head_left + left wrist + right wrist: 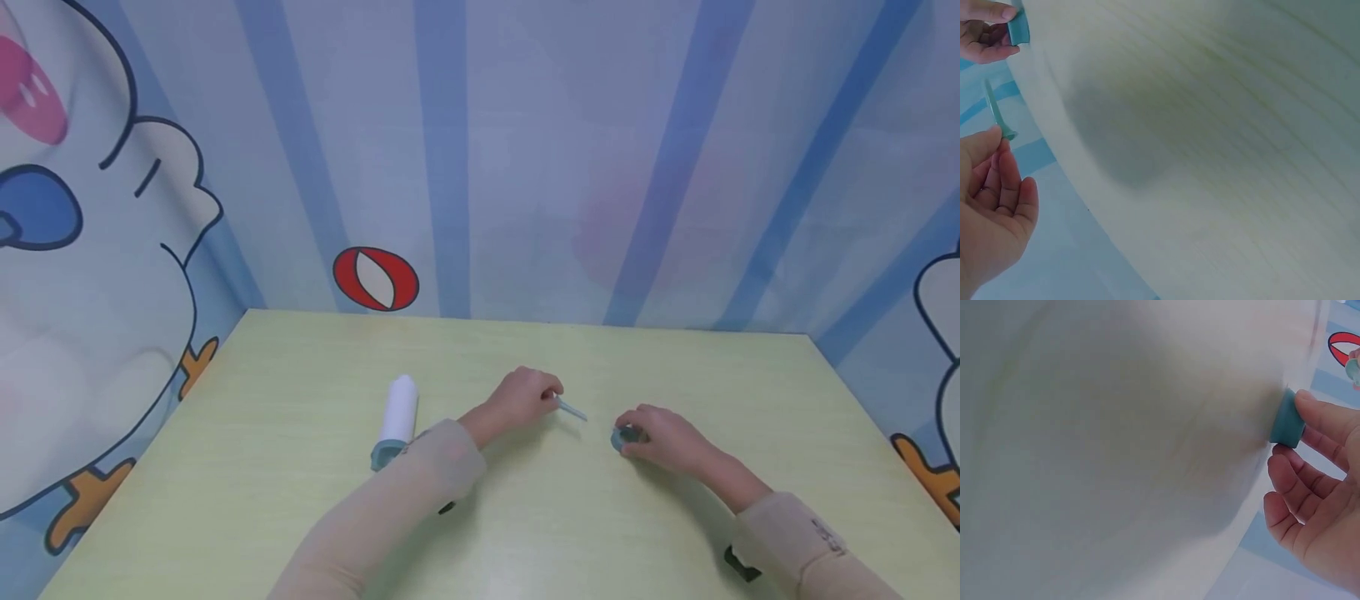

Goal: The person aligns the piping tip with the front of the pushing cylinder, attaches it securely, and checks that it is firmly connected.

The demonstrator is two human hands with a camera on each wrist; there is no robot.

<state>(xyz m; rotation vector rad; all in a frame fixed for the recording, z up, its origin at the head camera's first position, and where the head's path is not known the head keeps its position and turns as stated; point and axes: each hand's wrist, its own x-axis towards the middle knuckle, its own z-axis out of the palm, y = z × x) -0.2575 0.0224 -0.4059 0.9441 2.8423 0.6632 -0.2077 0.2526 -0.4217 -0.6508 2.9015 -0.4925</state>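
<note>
My left hand (523,395) pinches a thin teal stick-like piece (573,409) above the table, its free end pointing right. The left wrist view shows this piece as a slim tapering teal rod (994,106), its flared end between thumb and fingertip. To the right, my right hand (663,437) grips a short round teal cap or ring (618,439) by its edges, at the tabletop. In the right wrist view the teal cap (1287,420) sits between thumb and fingers. A white tube (401,408) with a teal flanged end (386,453) lies left of my left forearm, which partly covers it.
The pale yellow-green table (525,533) meets a blue striped backdrop (525,167) at its back edge. Cartoon figures are printed on the backdrop at both sides, and a red and white oval (375,279) at the back. Both forearms wear beige sleeves (390,517).
</note>
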